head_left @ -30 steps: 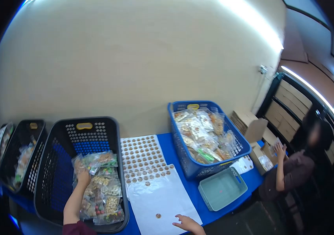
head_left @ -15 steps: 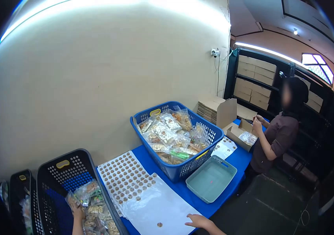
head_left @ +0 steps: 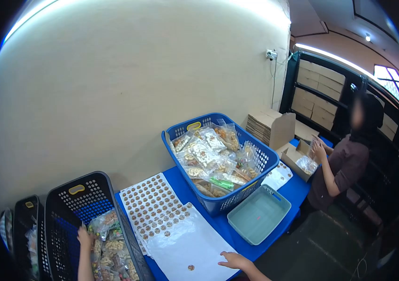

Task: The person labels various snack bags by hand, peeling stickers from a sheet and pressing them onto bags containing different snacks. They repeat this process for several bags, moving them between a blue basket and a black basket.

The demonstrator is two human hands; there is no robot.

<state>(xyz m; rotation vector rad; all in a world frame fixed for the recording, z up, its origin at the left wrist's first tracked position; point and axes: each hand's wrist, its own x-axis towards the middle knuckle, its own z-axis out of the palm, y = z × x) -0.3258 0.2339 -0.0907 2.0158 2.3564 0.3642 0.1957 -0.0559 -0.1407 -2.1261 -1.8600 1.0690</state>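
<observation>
Reaching into the dark basket (head_left: 101, 180) at the lower left, my left hand (head_left: 85, 237) is at the edge of the snack packets (head_left: 115, 248); its fingertips are too small to make out. My right hand (head_left: 231, 260) hovers over or rests on the white backing sheet (head_left: 185, 248), fingers spread, holding nothing. A single round sticker (head_left: 191, 267) sits on that sheet to its left. Farther up lies a sheet with rows of round stickers (head_left: 150, 201).
A blue basket (head_left: 218, 206) full of packets and a green tray (head_left: 260, 213) stand on the blue table (head_left: 173, 175). At the right, a co-worker (head_left: 344, 164) stands by an open carton (head_left: 298, 157). Stacked cardboard (head_left: 260, 126) is behind. Another dark basket (head_left: 25, 225) is far left.
My left hand has shifted slightly left and up, off the packet it was touching. The view has turned a little, while my right hand stays over the white sheet.
</observation>
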